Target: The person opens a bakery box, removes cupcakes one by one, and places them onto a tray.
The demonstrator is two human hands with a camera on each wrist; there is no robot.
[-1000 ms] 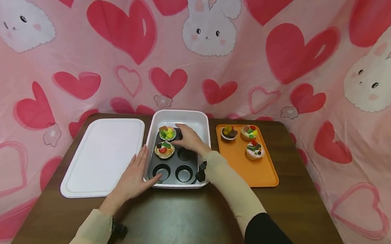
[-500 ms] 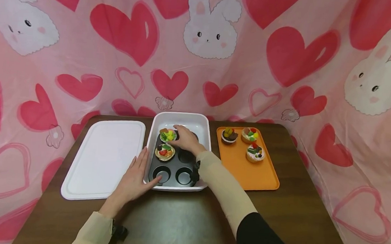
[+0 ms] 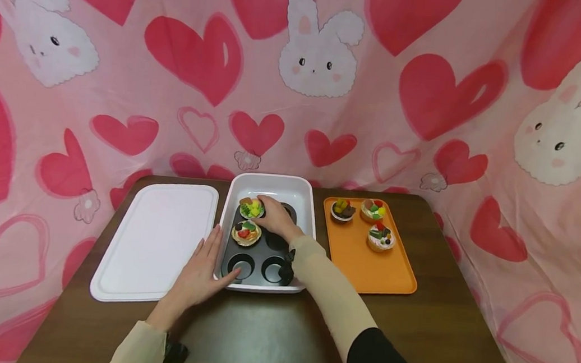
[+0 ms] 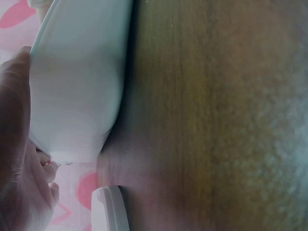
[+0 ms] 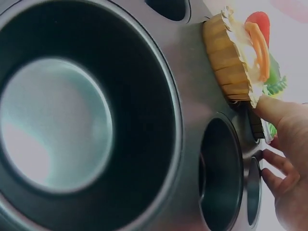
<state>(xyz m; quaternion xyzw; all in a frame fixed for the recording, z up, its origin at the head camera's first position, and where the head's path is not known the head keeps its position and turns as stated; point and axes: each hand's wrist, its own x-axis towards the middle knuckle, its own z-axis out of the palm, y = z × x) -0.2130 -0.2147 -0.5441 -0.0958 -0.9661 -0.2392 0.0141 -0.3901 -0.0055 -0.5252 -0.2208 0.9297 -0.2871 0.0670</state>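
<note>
- Left arm (image 3: 138, 349): reaching forward; left hand (image 3: 197, 275) flat, fingers straight, thumb spread sideways.
- Right arm (image 3: 335, 297): stretched farther, angled leftward; right hand (image 3: 276, 219) with fingers bent.

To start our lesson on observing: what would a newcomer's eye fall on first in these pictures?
Probably the pink backdrop behind the table, with its red hearts and white rabbits. Next might come the orange tray on the right, bearing three topped pastries. In the middle, the right hand holds a green-and-yellow-topped tart at the dark muffin pan inside a white tub.
</note>
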